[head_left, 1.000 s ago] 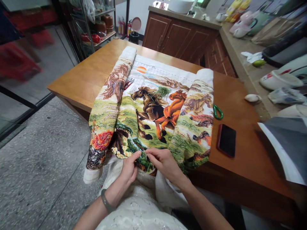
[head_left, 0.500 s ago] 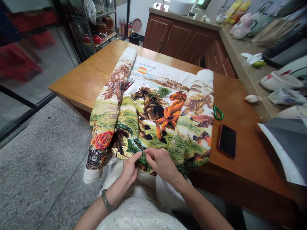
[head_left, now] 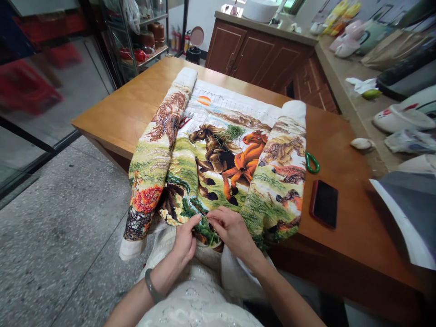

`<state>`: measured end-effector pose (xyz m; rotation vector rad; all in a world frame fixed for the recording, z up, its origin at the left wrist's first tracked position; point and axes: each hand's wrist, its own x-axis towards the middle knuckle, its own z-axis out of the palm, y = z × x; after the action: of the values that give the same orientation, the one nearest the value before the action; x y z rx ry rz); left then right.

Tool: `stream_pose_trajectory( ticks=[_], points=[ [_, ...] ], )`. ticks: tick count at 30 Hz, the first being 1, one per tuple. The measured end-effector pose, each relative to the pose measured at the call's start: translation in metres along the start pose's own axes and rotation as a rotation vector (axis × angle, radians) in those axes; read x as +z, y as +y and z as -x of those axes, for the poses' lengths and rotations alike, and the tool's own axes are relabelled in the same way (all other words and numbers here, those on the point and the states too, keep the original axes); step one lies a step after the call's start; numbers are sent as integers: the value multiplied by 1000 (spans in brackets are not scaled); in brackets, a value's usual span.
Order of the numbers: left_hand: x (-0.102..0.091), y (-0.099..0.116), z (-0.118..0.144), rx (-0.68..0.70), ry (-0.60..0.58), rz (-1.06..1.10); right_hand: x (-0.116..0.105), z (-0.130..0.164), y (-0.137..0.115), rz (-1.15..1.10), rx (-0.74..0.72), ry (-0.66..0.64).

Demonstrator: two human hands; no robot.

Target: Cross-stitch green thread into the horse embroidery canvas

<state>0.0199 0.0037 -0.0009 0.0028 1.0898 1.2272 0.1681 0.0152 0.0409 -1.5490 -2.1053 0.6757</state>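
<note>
Wooden surface: one orange-brown wooden table (head_left: 126, 113) carries the work; its near edge runs just ahead of the person's lap.
Needlework count: one large cross-stitch cloth showing horses in a green meadow (head_left: 218, 163), spread over the table with its near end hanging off the edge toward the person.
Cloth look: both side edges are rolled inward into thick padded rolls, so two long rolls flank a flat middle panel. The middle shows one dark brown horse and one orange horse side by side; the far end is still bare white gridded fabric with a small orange sun.
Loose thread: one tuft of green thread (head_left: 233, 131) lies on the cloth between the two horses' heads.
Hands: two, both at the cloth's near edge, nearly touching each other.
Left hand (head_left: 185, 238): fingers curled, thumb and forefinger pinching the cloth's green lower border; a grey bangle sits on the wrist.
Right hand (head_left: 231, 229): fingertips drawn together on the same spot of the border, pinching something too small to tell.
Scissors: one red-handled pair (head_left: 184, 121) lies on the bare fabric beside the left roll.
Green item: one small green loop-shaped object (head_left: 311, 162) rests on the table just beside the right roll.
Phone: one dark phone in a red case (head_left: 323, 203) lies flat on the table, near the green loop.
</note>
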Motion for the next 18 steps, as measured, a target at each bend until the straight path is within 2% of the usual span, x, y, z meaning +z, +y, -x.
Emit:
stream_pose_trajectory(
  ticks=[7, 12, 18],
  points=[
    [1, 5, 0, -21, 8, -37, 7, 0, 6, -65, -26, 53],
    [-1, 2, -1, -12, -18, -59, 11, -5, -2, -91, -48, 111],
    [-7, 1, -2, 15, -74, -77, 19, -13, -24, 108, -26, 34]
  ],
)
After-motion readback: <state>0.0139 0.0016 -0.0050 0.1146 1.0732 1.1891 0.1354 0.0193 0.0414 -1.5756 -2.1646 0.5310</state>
